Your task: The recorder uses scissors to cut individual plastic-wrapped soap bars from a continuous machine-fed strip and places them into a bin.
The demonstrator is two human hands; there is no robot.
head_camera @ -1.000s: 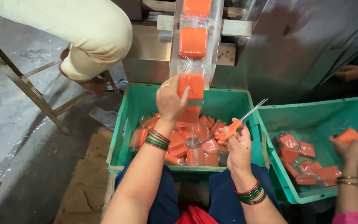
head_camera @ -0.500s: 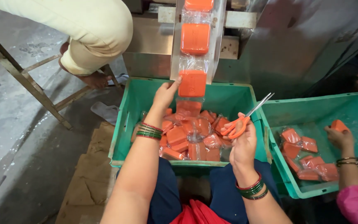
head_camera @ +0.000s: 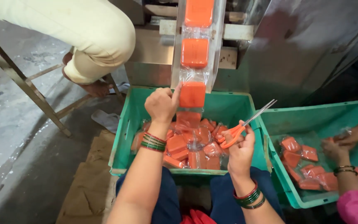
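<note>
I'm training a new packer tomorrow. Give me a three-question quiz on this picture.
1. What does the right hand hold?
2. True or false: the left hand touches the lowest orange packet on the hanging strip.
3. Where do the loose packets lie? A) on the floor B) in green crates C) on a stool

Key: 1. Orange-handled scissors. 2. True. 3. B.
</note>
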